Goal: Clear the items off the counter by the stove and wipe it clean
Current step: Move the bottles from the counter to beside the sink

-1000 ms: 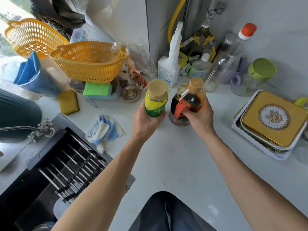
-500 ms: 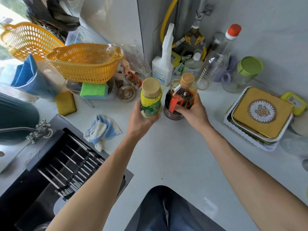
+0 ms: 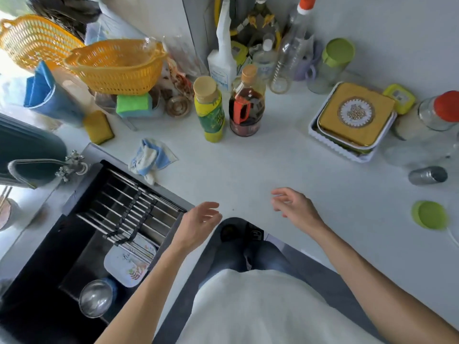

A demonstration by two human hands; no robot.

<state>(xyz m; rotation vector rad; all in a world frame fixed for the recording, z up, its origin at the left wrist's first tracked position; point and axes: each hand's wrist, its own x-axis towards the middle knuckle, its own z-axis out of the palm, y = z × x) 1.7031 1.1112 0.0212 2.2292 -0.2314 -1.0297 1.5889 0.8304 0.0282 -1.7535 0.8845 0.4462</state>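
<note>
A yellow-green bottle (image 3: 210, 110) with a tan cap stands upright on the white counter (image 3: 248, 170), close beside a dark sauce bottle (image 3: 246, 105) with an orange handle. Neither hand touches them. My left hand (image 3: 198, 224) hovers near the counter's front edge with relaxed fingers, holding nothing. My right hand (image 3: 293, 207) hovers over the counter, fingers loosely spread, also holding nothing. A crumpled blue-and-white cloth (image 3: 150, 157) lies on the counter by the sink's corner.
Orange baskets (image 3: 116, 65), sponges (image 3: 98, 126), a spray bottle (image 3: 222, 53) and clear bottles crowd the back. A gold tin in a white tray (image 3: 355, 115), jars (image 3: 437, 112), a small shaker (image 3: 427, 175) and a green lid (image 3: 429, 214) sit right. The black sink (image 3: 87, 232) lies left.
Both hands let go of the two bottles, which now stand at the back, and drew back toward my body near the front edge.
</note>
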